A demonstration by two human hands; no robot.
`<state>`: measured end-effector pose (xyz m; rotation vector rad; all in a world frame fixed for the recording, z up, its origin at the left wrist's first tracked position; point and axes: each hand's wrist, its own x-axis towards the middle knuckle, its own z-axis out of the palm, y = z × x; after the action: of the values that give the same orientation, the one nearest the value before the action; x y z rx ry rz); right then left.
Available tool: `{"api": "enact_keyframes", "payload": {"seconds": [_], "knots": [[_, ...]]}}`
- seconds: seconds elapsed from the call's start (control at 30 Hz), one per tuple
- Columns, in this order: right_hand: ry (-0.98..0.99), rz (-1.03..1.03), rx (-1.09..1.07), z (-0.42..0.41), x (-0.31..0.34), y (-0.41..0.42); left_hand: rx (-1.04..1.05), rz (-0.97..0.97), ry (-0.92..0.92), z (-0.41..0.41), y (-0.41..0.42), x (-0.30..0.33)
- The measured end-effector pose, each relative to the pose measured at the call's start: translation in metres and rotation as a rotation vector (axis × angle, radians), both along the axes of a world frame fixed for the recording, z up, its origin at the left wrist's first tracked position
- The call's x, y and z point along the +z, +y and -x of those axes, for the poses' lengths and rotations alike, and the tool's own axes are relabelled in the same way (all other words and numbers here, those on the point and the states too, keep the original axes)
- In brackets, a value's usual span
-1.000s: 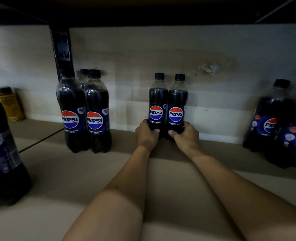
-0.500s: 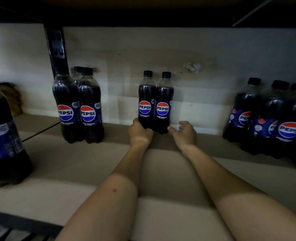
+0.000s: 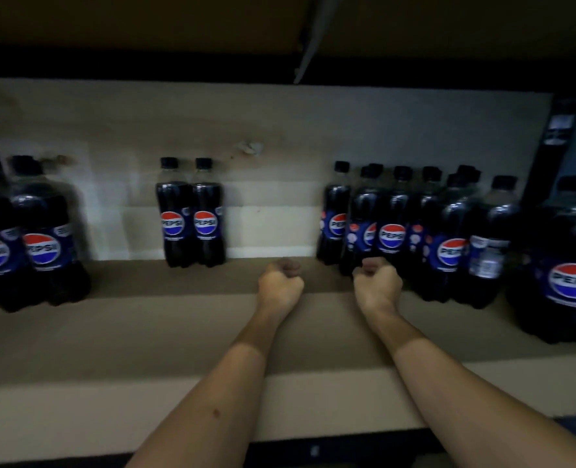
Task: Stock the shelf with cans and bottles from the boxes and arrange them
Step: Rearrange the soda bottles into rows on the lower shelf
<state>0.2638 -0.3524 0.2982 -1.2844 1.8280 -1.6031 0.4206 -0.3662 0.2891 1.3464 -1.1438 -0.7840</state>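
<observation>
1. Your left hand (image 3: 280, 285) is curled into a loose fist and holds nothing, hovering over the shelf (image 3: 144, 332).
2. Your right hand (image 3: 376, 282) is curled the same way, empty, just in front of the right bottle group (image 3: 415, 231).
3. The two bottles (image 3: 190, 214) stand upright, touching, at the back wall (image 3: 280, 130), left of your hands and apart from them.
4. More bottles (image 3: 33, 238) stand at far left.

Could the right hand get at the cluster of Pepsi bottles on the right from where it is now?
Probably yes. The right hand, fingers curled and holding nothing, is directly in front of the cluster of Pepsi bottles, with nothing between them. Whether it already touches a bottle is unclear in the blur.
</observation>
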Motion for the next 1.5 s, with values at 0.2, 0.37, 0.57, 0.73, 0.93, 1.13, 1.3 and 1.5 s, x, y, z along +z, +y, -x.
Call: {"api": "enact_keyframes", "payload": {"seconds": [0.2,0.37,0.57,0.73,0.93,1.13,1.3,1.5], "knots": [[0.174,-0.025,-0.032,0.030,-0.004,-0.014,-0.103,0.065,0.129,0.066,-0.008,0.002],[0.108,0.036,-0.019,0.035,-0.004,-0.029,-0.170,0.150,0.217,0.099,-0.020,0.010],[0.068,0.050,-0.021,0.047,-0.008,-0.042,-0.107,0.111,0.072,0.106,-0.046,0.003],[0.049,0.077,-0.002,0.049,-0.011,-0.050,-0.069,0.114,0.097,0.099,-0.041,0.004],[-0.006,0.108,0.080,0.044,-0.012,-0.047,-0.174,0.156,0.050,0.073,-0.037,0.002],[-0.142,0.130,0.195,0.049,-0.010,-0.040,-0.194,0.137,0.014,0.076,-0.034,0.005],[-0.207,0.137,0.262,0.047,-0.007,-0.032,-0.144,0.121,0.044,0.070,-0.032,0.003],[-0.135,0.118,0.358,0.027,-0.002,-0.012,-0.115,0.116,0.135,0.040,-0.007,0.001]]}}
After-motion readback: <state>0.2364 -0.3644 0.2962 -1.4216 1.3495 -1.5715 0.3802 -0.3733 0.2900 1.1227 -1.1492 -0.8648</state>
